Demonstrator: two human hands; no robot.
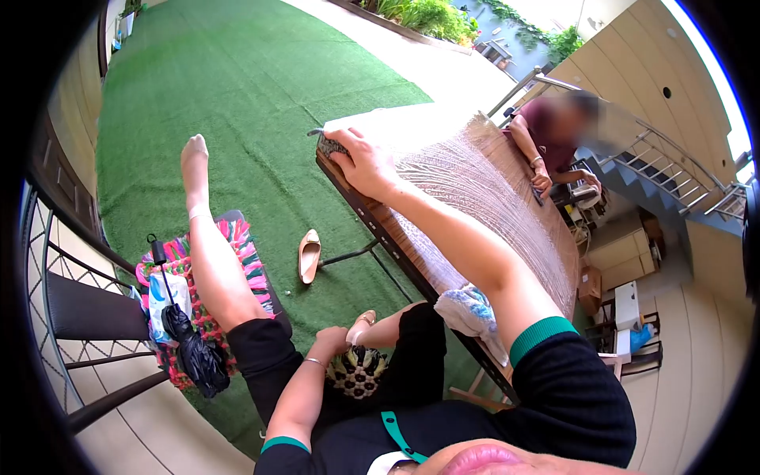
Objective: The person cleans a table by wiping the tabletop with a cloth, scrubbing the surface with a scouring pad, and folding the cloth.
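My right hand reaches out to the far corner of the table, fingers curled round a small grey speckled piece with a dark tip. Down between my knees is my left hand, with a bracelet at its wrist. It looks closed, its fingertips hidden, close beside a black-and-cream patterned piece and my shod foot. A clear plastic cover with a whitish pattern lies over the wooden tabletop. Near my right elbow, a white-and-blue cloth hangs over the table's near edge.
Beside my stretched leg, a colourful woven mat covers a seat, with a black folded umbrella on it. A loose beige shoe lies on the green turf. Across the table a person leans over its far edge.
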